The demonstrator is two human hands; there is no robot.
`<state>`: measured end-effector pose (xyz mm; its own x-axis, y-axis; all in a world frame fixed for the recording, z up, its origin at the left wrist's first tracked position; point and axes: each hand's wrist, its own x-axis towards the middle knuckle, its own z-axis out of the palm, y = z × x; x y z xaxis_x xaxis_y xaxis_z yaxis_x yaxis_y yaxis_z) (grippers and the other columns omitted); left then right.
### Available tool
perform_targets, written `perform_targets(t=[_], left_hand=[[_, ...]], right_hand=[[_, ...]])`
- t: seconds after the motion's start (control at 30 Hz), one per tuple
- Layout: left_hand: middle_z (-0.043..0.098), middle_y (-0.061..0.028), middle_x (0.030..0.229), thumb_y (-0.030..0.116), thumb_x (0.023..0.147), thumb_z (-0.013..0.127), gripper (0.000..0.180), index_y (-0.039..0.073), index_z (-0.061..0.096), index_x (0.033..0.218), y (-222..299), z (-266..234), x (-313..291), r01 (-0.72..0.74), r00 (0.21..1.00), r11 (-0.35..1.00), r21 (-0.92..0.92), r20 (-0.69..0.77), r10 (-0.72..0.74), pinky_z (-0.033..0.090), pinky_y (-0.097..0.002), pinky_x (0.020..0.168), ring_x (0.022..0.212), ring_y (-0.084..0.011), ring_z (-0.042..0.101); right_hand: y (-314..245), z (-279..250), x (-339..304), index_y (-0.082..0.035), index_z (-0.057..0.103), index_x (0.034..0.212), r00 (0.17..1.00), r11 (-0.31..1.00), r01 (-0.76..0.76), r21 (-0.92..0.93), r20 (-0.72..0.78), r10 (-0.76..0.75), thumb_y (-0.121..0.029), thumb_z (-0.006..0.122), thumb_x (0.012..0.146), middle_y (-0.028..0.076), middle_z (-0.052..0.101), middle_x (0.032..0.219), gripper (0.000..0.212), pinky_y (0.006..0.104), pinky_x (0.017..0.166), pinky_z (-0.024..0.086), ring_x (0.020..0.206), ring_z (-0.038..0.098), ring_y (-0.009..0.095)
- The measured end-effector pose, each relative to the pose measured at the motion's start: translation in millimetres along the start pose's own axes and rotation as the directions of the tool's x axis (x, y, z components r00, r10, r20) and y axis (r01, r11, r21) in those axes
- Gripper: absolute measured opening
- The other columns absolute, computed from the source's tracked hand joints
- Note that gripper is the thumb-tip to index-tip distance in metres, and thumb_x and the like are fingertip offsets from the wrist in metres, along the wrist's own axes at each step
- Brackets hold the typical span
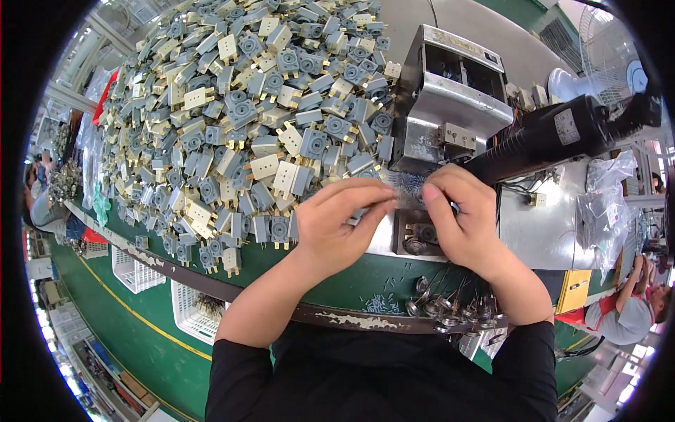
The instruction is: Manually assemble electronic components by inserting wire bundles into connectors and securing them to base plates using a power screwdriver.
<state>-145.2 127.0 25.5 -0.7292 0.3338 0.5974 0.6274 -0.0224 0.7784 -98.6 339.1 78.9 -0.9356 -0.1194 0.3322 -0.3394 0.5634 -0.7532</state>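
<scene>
Left grip (pixel 339 224): fingertips drawn close; I cannot tell whether anything held. Right grip (pixel 464 219), just beside: thumb and fingers curled, contents hidden from me. Between grips: small screws (pixel 413 184), loose pile; below them, metal fixture (pixel 402 226). Left of left grip, and beyond: large heap of grey-and-cream sockets (pixel 246 112) on worktop (pixel 337 280). Beyond right grip: steel machine (pixel 464 104), black cylindrical tool (pixel 545 137).
</scene>
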Motion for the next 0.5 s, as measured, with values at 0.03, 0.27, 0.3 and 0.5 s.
perform_targets(t=[0.03, 0.27, 0.3, 0.5], left_hand=[[0.073, -0.0165, 0.106, -0.015, 0.089, 0.073, 0.022, -0.006, 0.070, 0.109, -2.3, -0.8, 0.2, 0.002, 1.000, 1.000, 0.000, -0.001, -0.002, 0.064, -0.0296, 0.081, 0.096, -0.0210, 0.076], [0.074, -0.0143, 0.103, -0.009, 0.090, 0.074, 0.018, -0.005, 0.072, 0.108, -5.5, -1.1, 10.7, 0.339, 0.939, 0.941, 0.003, 0.057, -0.339, 0.063, -0.0284, 0.082, 0.097, -0.0187, 0.077], [0.075, -0.0136, 0.102, -0.006, 0.090, 0.075, 0.018, -0.004, 0.073, 0.107, -3.3, 0.4, 13.0, 0.323, 0.939, 0.944, 0.070, 0.099, -0.329, 0.062, -0.0284, 0.082, 0.096, -0.0184, 0.077], [0.078, -0.0118, 0.098, 0.001, 0.089, 0.078, 0.017, 0.000, 0.075, 0.106, -5.3, 10.2, 20.1, 0.070, 0.984, 0.958, 0.277, 0.139, -0.112, 0.060, -0.0308, 0.081, 0.091, -0.0186, 0.076]], right_hand=[[-1.1, -1.6, -1.9, 0.005, 0.068, 0.094, 1.000, 1.000, -0.001, 0.000, 0.002, 0.001, 0.001, 0.069, 0.091, 0.015, 0.066, 0.089, 0.005, 0.0346, 0.067, 0.051, 0.073, 0.065, 0.028], [9.7, -14.6, -24.9, 0.003, 0.071, 0.096, 0.991, 0.922, 0.062, -0.382, 0.134, -0.011, -0.001, 0.072, 0.086, 0.016, 0.069, 0.095, 0.011, 0.0399, 0.069, 0.057, 0.078, 0.070, 0.034], [10.8, -14.2, -26.1, 0.003, 0.071, 0.097, 0.993, 0.916, 0.054, -0.397, 0.118, -0.008, -0.001, 0.072, 0.085, 0.016, 0.070, 0.096, 0.012, 0.0408, 0.071, 0.057, 0.080, 0.070, 0.035], [10.6, -11.0, -25.0, 0.003, 0.072, 0.099, 0.995, 0.843, -0.001, -0.539, 0.085, 0.055, -0.005, 0.072, 0.087, 0.015, 0.070, 0.098, 0.014, 0.0427, 0.074, 0.058, 0.084, 0.070, 0.037]])
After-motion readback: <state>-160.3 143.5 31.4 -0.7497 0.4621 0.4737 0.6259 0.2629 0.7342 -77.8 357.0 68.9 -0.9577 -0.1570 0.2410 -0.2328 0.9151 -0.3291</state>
